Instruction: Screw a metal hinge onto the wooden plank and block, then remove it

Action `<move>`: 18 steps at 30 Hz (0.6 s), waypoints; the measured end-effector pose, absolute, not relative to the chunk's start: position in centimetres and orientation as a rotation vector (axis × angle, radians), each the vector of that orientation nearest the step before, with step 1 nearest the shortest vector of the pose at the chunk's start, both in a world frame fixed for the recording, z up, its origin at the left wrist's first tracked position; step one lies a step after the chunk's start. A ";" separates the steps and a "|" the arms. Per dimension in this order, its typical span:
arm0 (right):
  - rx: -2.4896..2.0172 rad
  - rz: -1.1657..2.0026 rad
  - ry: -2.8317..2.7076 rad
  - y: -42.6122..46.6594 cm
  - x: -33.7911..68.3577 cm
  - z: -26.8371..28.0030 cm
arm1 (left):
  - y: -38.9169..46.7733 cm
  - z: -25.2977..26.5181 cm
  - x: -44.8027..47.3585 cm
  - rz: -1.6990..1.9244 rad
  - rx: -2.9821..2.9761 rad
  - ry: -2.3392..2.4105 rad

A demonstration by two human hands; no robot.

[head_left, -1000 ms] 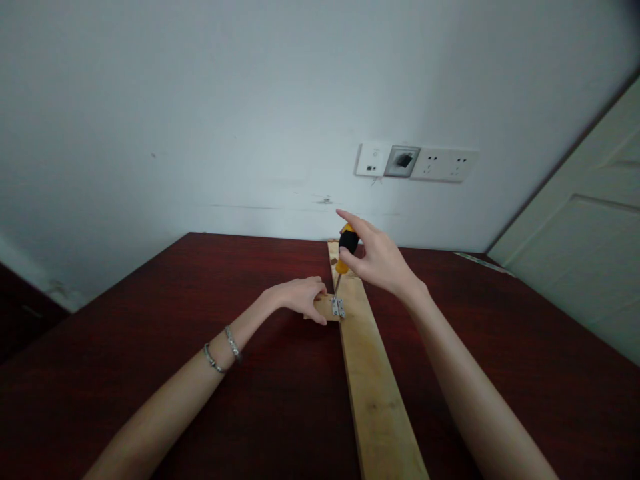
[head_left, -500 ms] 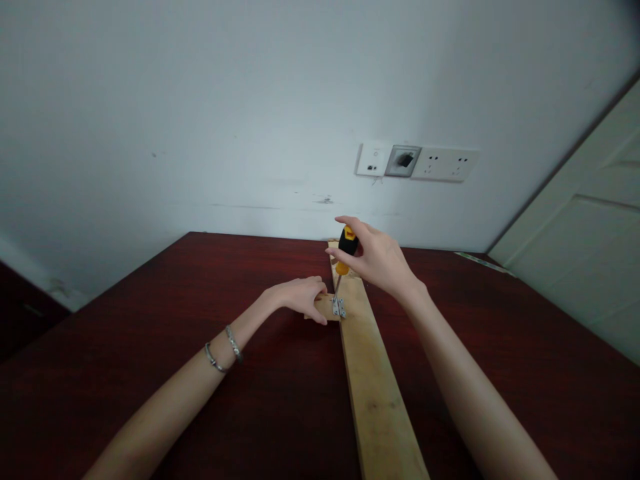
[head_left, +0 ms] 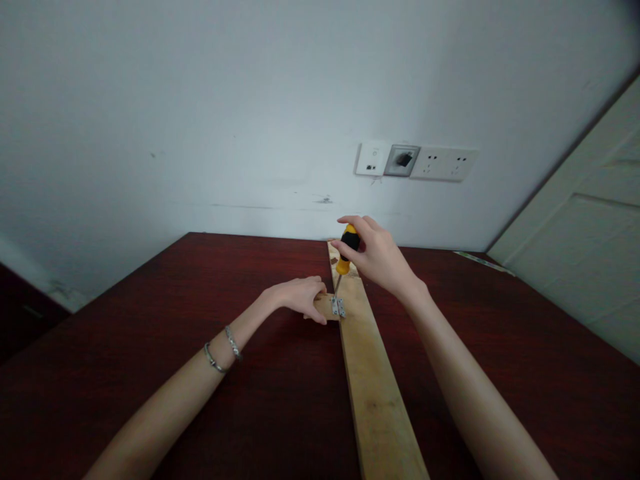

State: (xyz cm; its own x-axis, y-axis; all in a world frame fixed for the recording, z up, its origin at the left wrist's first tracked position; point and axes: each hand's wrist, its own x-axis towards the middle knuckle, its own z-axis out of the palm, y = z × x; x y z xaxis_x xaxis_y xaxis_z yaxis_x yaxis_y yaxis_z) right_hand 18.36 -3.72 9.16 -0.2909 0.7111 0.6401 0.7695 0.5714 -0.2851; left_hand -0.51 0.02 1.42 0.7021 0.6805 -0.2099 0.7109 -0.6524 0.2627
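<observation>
Your right-hand fingers (head_left: 350, 230), splayed a second ago, now wrap the yellow-and-black screwdriver (head_left: 345, 252), its tip just below them on the hinge (head_left: 339, 307), while your left hand (head_left: 299, 298) pins the small block (head_left: 325, 307) beside the plank (head_left: 373, 373).

Plank (head_left: 373, 373) near end cut off; screws in hinge (head_left: 339, 307) too small

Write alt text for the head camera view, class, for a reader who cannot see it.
The right hand holds a yellow-and-black screwdriver upright, tip on a small silver metal hinge. The hinge joins a long pale wooden plank to a small wooden block, which the left hand steadies on a dark red wooden table.
</observation>
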 end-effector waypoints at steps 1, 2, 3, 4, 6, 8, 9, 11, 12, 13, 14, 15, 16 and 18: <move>-1.148 -0.068 -2.047 -3.6 18.4 9.1 | 0.0 1.4 -0.5 -0.136 2.584 1.089; -1.121 -0.035 -2.044 -3.5 18.5 9.1 | 0.0 1.4 -0.5 -0.138 2.582 1.088; -1.107 -0.006 -2.044 -3.4 18.5 9.0 | 0.1 1.4 -0.5 -0.138 2.582 1.089; -1.106 0.016 -2.044 -3.4 18.6 9.0 | 0.1 1.4 -0.5 -0.137 2.586 1.093; -1.117 0.027 -2.053 -3.5 18.6 9.0 | 0.1 1.4 -0.5 -0.136 2.597 1.095; -1.127 -0.015 -2.062 -3.7 18.5 9.1 | 0.1 1.4 -0.5 -0.142 2.603 1.086; -1.144 -0.054 -2.064 -3.8 18.4 9.2 | 0.1 1.4 -0.5 -0.144 2.601 1.082; -1.198 -0.136 -2.061 -3.9 18.4 9.3 | 0.2 1.4 -0.5 -0.144 2.594 1.083; -1.220 -0.163 -2.056 -3.9 18.4 9.3 | 0.2 1.5 -0.5 -0.142 2.592 1.086; -1.227 -0.174 -2.051 -3.8 18.4 9.3 | 0.2 1.5 -0.5 -0.141 2.592 1.087; -1.216 -0.167 -2.046 -3.7 18.5 9.3 | 0.2 1.5 -0.6 -0.139 2.591 1.087; -1.191 -0.146 -2.044 -3.6 18.6 9.3 | 0.1 1.5 -0.6 -0.137 2.590 1.086; -1.158 -0.117 -2.044 -3.5 18.7 9.2 | 0.1 1.5 -0.6 -0.134 2.591 1.083; -1.099 -0.056 -2.054 -3.4 18.9 9.2 | 0.1 1.4 -0.6 -0.126 2.594 1.077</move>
State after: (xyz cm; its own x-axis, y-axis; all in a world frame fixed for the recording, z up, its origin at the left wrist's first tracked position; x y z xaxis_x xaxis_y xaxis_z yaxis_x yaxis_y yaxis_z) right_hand 18.87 -3.39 9.19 -0.3127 0.6847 0.6583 0.7197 0.6231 -0.3063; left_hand -0.57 0.12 1.45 0.7104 0.6733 -0.2049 0.7024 -0.6603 0.2658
